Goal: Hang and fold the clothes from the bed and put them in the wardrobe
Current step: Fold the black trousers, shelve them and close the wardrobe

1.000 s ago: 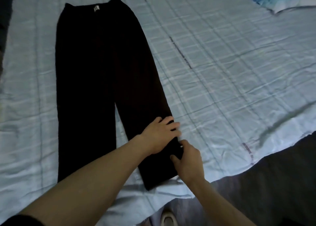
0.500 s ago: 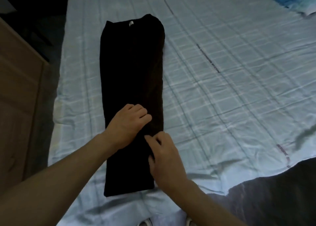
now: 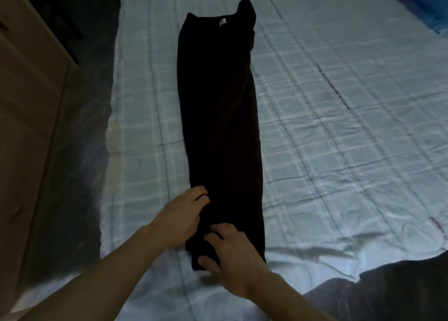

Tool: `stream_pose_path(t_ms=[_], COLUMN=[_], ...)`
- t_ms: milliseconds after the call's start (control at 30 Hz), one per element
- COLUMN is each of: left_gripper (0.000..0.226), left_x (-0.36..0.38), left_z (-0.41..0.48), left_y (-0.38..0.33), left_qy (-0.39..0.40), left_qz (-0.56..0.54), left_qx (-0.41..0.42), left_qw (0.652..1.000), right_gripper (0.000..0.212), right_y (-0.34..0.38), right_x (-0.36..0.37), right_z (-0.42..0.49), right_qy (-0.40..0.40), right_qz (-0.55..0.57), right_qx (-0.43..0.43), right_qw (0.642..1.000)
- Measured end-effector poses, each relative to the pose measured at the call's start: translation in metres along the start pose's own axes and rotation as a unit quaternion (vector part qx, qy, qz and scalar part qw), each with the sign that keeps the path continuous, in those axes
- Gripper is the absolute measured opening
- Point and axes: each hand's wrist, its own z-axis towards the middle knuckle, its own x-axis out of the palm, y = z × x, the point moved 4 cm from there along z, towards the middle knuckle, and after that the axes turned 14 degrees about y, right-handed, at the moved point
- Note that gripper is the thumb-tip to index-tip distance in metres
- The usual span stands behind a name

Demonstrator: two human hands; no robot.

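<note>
Bed sheet (image 3: pixel 339 151), light blue check | black trousers (image 3: pixel 218 102) folded lengthwise, lying along it | left hand (image 3: pixel 184 214) fingers curled, gripping left edge near hem | right hand (image 3: pixel 232 255) palm-down, fingers spread, pressing hem

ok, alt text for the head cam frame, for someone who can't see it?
Black trousers, folded lengthwise into a long strip, lie on a pale blue checked bedsheet, waistband farthest away. Both hands are at the near hem: left hand at its left edge, right hand laid on top. A wooden cabinet stands at left.
</note>
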Motion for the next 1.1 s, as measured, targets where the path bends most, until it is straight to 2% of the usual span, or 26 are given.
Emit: stream_pose_path(t_ms=[100, 167, 267, 400, 533, 767, 1033, 1100], left_gripper=[0.027, 0.028, 0.047, 0.038, 0.033, 0.043, 0.045, 0.044], left_x=[-0.010, -0.026, -0.053, -0.089, -0.134, -0.191, -0.246, -0.260], left_z=[0.001, 0.007, 0.028, 0.079, 0.147, 0.239, 0.310, 0.330], left_y=[-0.007, -0.014, -0.020, -0.013, -0.004, 0.023, 0.074, 0.086], left_qy=[-0.033, -0.060, -0.074, -0.087, -0.126, -0.104, -0.095, -0.099], left_qz=[-0.013, -0.014, -0.012, -0.015, -0.032, -0.010, -0.035, -0.045], left_qx=[-0.008, -0.012, -0.020, -0.040, -0.087, -0.156, -0.171, -0.163], left_qw=[0.999, 0.998, 0.997, 0.995, 0.988, 0.982, 0.980, 0.981], right_gripper=[0.035, 0.025, 0.022, 0.029, 0.037, 0.040, 0.038, 0.046], right_y=[-0.013, -0.027, -0.056, -0.092, -0.137, -0.204, -0.226, -0.236], right_x=[-0.038, -0.069, -0.117, -0.172, -0.218, -0.279, -0.364, -0.383], right_z=[0.009, 0.015, 0.030, 0.061, 0.102, 0.159, 0.215, 0.230], right_qy=[-0.068, -0.129, -0.197, -0.248, -0.248, -0.237, -0.262, -0.258], right_qz=[0.048, 0.060, 0.103, 0.154, 0.213, 0.241, 0.282, 0.289], right_qx=[0.024, 0.044, 0.072, 0.076, 0.066, 0.075, 0.071, 0.073], right_qw=[0.996, 0.989, 0.972, 0.954, 0.943, 0.938, 0.920, 0.919])
